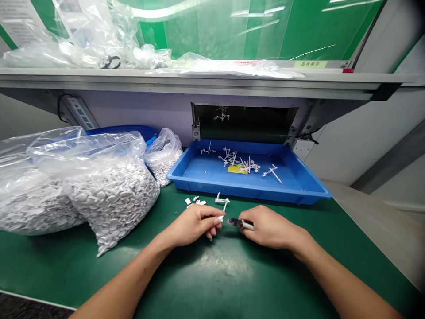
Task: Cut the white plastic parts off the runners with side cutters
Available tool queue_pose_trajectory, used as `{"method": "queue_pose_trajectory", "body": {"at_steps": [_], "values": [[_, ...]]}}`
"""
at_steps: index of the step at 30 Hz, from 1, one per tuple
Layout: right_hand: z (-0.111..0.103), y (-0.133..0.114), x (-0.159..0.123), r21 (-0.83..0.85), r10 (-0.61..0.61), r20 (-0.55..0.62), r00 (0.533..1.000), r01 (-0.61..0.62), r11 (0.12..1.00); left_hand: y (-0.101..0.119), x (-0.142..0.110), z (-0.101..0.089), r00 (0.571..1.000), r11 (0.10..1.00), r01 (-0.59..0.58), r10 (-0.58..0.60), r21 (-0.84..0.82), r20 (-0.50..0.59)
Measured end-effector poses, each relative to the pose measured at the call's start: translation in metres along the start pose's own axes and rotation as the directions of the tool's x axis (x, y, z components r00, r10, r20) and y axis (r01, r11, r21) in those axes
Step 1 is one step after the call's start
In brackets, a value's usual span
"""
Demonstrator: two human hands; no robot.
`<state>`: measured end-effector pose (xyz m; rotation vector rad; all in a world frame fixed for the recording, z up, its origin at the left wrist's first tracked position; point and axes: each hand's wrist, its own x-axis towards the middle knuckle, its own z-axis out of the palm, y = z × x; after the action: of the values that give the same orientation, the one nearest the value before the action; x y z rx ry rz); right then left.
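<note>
Left hand (189, 226), grip clamped on a small white piece (221, 218) above the desk (212, 288), presumably by fingertips to keep it exposed; right hand (272, 228), grip closed around cutters (244, 224), tips facing the piece. Blue tray (239, 191), beyond both hands, holds branched white parts (229, 157), apparently within easy reach.

Left sheet (16, 17), text too small to tell, left large bag (36, 190), cut off by edge, blue basket (128, 130), partly hidden behind bags, both forearms (133, 274), cropped below.
</note>
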<state>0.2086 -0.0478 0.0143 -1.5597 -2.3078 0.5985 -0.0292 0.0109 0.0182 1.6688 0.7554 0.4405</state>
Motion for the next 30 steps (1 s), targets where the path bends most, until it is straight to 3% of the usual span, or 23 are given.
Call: {"method": "queue_pose_trajectory", "body": {"at_steps": [2,4,6,8,10,12,15,18,21,26,28,30], "values": [[-0.010,0.004,-0.002,0.064,0.003,0.003,1.000,-0.003,0.998,0.006,-0.005,-0.012,1.000,0.989,0.027,-0.027,0.145,-0.003],[-0.014,0.005,-0.001,0.109,0.020,-0.140,0.990,-0.005,0.994,0.010,-0.009,-0.026,0.995,0.959,0.042,-0.015,0.281,-0.096],[-0.010,0.001,0.002,0.144,0.017,-0.322,0.947,0.031,0.989,0.010,-0.013,-0.038,0.980,0.897,0.067,0.022,0.437,-0.197],[-0.001,-0.006,0.006,0.184,-0.024,-0.417,0.908,0.110,0.977,0.006,-0.015,-0.046,0.967,0.820,0.094,0.060,0.565,-0.248],[0.011,-0.014,0.009,0.224,-0.106,-0.378,0.920,0.202,0.954,0.001,-0.016,-0.050,0.963,0.780,0.094,0.087,0.619,-0.255],[0.022,-0.020,0.011,0.241,-0.200,-0.252,0.947,0.262,0.935,-0.004,-0.016,-0.053,0.955,0.776,0.071,0.129,0.627,-0.267],[0.032,-0.021,0.011,0.153,-0.255,-0.113,0.960,0.270,0.950,-0.007,-0.014,-0.057,0.917,0.761,0.067,0.207,0.646,-0.340],[0.034,-0.017,0.011,0.045,-0.216,-0.105,0.971,0.222,0.974,-0.005,-0.013,-0.061,0.864,0.745,0.123,0.245,0.656,-0.440],[0.029,-0.018,0.008,0.049,-0.176,-0.169,0.970,0.186,0.981,0.001,-0.021,-0.059,0.824,0.748,0.200,0.221,0.633,-0.521],[0.032,-0.049,0.001,0.167,-0.222,-0.187,0.957,0.254,0.953,0.010,-0.059,-0.042,0.863,0.784,0.294,0.027,0.546,-0.504],[0.045,-0.065,0.000,0.135,-0.236,-0.190,0.953,0.263,0.955,0.008,-0.074,-0.034,0.865,0.812,0.317,-0.036,0.490,-0.500],[0.062,-0.077,0.000,0.040,-0.237,-0.183,0.954,0.249,0.968,0.004,-0.084,-0.027,0.906,0.844,0.272,-0.062,0.463,-0.420]]}}
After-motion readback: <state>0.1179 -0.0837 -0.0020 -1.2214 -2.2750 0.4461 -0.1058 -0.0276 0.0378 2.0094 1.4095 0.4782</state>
